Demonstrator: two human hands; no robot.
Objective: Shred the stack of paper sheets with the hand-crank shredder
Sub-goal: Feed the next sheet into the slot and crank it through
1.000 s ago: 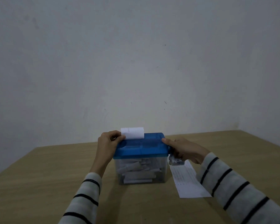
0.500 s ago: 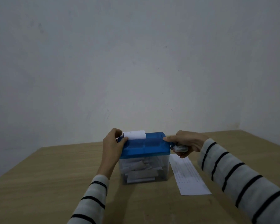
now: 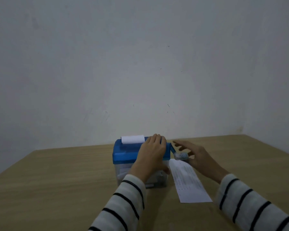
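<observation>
Nearest to my camera: two striped sleeves [image 3: 123, 204], white with dark bands, reaching forward over a wooden table [image 3: 57, 180].

Item, paper sheets [image 3: 189, 180]: a long white stack with faint print, lying flat on the table just right of the shredder. Its far end runs under the crank, close below the right hand's fingers and, as far as I can see, not touched by them.

Item, left hand [image 3: 152, 155]: laid palm down across the right part of the shredder's lid, fingers fairly straight and together, tips reaching the lid's far edge. The thumb hangs down over the front of the bin. It presses on the lid and grips nothing.

Item, right hand [image 3: 195, 155]: raised just right of the crank, fingers spread and pointing left toward the shredder, loose, holding nothing. In this dim, blurred view I cannot say whether a finger touches the crank knob.

Item, shredder [image 3: 127, 152]: a blue lid on a clear bin, standing mid-table. White strips show through the bin wall [image 3: 122, 172], partly hidden by the left wrist.

Item, crank [image 3: 180, 155]: a blue arm at the lid's right end, sloping down to a pale knob between the two hands.

Item, paper strip [image 3: 133, 139]: a short white piece standing up from the slot at the lid's far left, just left of the left fingertips, apart from them.

Farthest: a plain grey wall [image 3: 140, 64].
</observation>
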